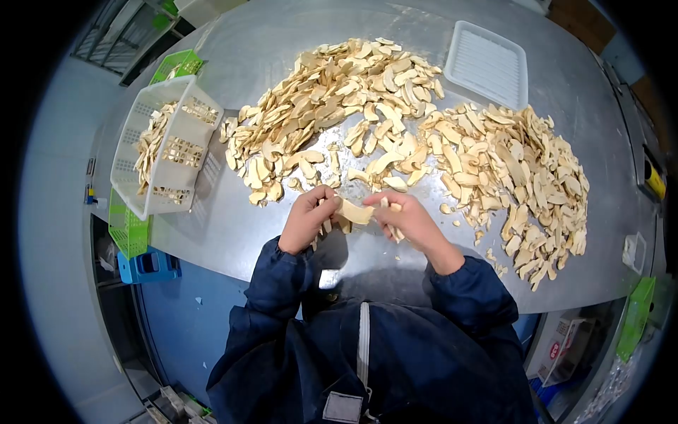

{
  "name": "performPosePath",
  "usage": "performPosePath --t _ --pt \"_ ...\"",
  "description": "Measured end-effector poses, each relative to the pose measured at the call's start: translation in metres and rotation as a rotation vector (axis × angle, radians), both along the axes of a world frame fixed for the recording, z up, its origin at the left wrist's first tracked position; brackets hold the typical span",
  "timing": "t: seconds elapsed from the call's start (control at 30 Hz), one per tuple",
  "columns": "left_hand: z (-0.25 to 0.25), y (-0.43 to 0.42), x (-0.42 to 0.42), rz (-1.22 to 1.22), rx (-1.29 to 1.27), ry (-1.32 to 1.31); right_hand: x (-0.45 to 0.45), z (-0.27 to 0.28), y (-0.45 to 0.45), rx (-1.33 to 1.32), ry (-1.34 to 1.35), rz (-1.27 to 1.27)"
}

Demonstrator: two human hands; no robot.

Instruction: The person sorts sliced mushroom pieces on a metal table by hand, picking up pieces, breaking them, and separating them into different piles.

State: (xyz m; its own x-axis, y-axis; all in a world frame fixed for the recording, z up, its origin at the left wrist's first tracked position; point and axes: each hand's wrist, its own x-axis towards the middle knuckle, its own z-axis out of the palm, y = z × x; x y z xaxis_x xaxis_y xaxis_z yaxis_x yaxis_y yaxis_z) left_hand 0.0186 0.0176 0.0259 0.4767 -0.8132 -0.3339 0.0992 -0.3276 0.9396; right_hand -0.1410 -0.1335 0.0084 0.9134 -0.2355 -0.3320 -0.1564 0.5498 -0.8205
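My left hand (pixel 309 218) is closed on pale mushroom slices, some of them hanging below the fingers. One broad cream-coloured mushroom slice (pixel 356 213) stretches from its fingertips towards my right hand (pixel 411 222). That hand is closed too, with a few slices between its curled fingers; whether it also grips the broad slice I cannot tell. Both hands are above the metal table, near its front edge. Just beyond them lies a large heap of mushroom slices (pixel 332 99), and a second heap (pixel 526 169) spreads to the right.
On the left a white plastic basket (pixel 173 145) holds more slices, with green baskets (pixel 128 225) beside it. A white ribbed tray (pixel 487 63) lies at the back right of the metal table (pixel 233 247). A blue stool (pixel 150 266) stands below the left edge.
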Motion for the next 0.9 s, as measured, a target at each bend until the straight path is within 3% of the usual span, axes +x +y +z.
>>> performPosePath --t 0.07,0.17,0.33,0.43,0.57,0.67,0.8,0.83,0.9 --pt "0.002 -0.001 -0.002 -0.013 0.005 0.012 0.0 -0.016 0.005 -0.088 -0.049 0.017" --pt "0.003 -0.002 -0.004 -0.03 0.005 0.099 0.002 -0.02 0.003 0.023 -0.022 -0.143" --pt "-0.005 0.002 -0.005 -0.082 -0.1 0.386 0.0 -0.01 0.0 0.153 -0.009 -0.174" --pt "-0.005 0.001 -0.005 -0.059 -0.047 0.368 0.001 -0.012 0.0 0.165 -0.027 -0.207" --pt "0.005 0.001 -0.003 -0.059 0.036 0.138 0.001 -0.02 -0.002 0.059 -0.019 -0.266" --pt "0.011 0.01 0.01 0.023 -0.026 0.096 -0.002 -0.026 -0.012 0.386 -0.196 -0.405" --pt "0.015 0.019 0.015 -0.008 0.18 -0.361 -0.005 0.0 -0.028 0.748 -0.432 -0.44" --pt "0.015 0.02 0.011 -0.043 0.239 -0.501 -0.006 -0.015 -0.034 0.836 -0.484 -0.388" --pt "0.009 0.019 -0.004 -0.092 0.239 -0.656 -0.006 -0.027 -0.034 0.835 -0.472 -0.407"
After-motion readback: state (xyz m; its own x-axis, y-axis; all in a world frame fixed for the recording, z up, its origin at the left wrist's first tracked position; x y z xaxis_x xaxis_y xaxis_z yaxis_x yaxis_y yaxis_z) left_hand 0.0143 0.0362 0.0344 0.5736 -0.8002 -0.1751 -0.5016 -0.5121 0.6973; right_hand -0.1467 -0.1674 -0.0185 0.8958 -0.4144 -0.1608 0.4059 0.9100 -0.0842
